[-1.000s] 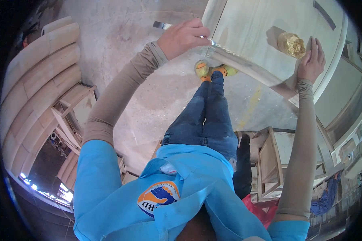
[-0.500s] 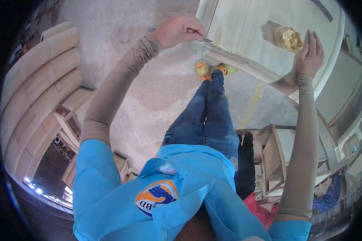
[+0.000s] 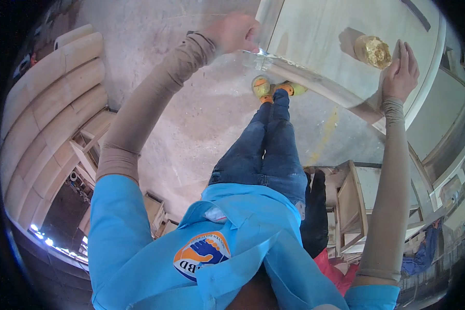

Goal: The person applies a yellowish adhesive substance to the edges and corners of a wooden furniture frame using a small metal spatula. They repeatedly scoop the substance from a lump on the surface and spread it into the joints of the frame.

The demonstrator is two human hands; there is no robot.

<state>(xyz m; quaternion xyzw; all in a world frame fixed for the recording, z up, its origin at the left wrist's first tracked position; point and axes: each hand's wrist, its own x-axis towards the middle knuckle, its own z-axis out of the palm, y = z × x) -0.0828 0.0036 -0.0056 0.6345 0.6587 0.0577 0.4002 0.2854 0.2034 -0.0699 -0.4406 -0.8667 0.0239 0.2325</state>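
My left hand (image 3: 236, 33), smeared a little by motion, is closed in a pinch on a small, thin metal blade (image 3: 262, 52) that glints at its tip. The blade is at the near left corner of a pale wooden panel (image 3: 315, 31), by its rough, whitish front edge. My right hand (image 3: 401, 73) lies on the panel's right part, its fingers stretched out and holding nothing. Just left of those fingers stands a tub with a crumpled gold lining (image 3: 373, 52); its contents cannot be made out.
A dark flat strip (image 3: 416, 14) lies near the panel's far right. Stacked curved wooden pieces (image 3: 51, 88) stand at the left. Wooden frames (image 3: 352, 201) are at the lower right, with a blue cloth (image 3: 422, 250) beyond. My shoes (image 3: 263, 88) are on the concrete floor (image 3: 191, 113).
My left hand has shifted slightly up and to the right with the blade, which now catches the light. My right hand stays in place on the panel.
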